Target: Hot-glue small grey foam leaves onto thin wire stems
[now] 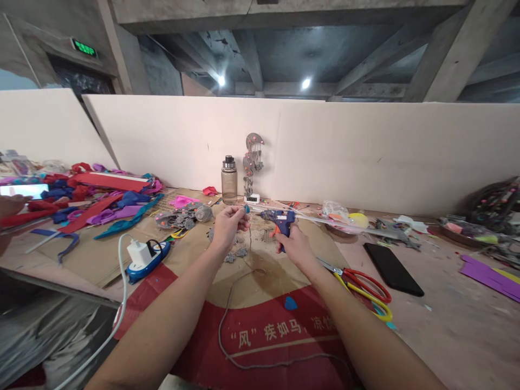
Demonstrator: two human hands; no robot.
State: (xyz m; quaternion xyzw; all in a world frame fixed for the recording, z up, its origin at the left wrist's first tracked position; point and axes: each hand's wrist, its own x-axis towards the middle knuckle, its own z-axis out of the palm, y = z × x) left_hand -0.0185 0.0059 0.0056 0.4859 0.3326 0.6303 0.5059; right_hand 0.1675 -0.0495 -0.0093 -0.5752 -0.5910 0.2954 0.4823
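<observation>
My left hand point(229, 226) is closed in a pinch on a small blue piece point(247, 208); its full shape is hidden by the fingers. A grey cord point(225, 319) hangs below those fingertips and curves across the cardboard point(227, 290). Wrapped round the handle of a blue glue gun point(283, 218), my right hand point(296, 244) has its fingers at the orange trigger. The gun's nozzle points left, close to the blue piece. Between my forearms lies a blue heart point(290, 303). Small grey cut-outs point(235, 254) rest below my left hand.
Red and yellow scissors point(365, 287) and a black phone point(393, 268) lie right. A bottle point(229, 181) stands by the white partition point(170, 146), beside a hanging grey ornament point(254, 157). At left are a power strip point(148, 262) and coloured fabric strips point(109, 184).
</observation>
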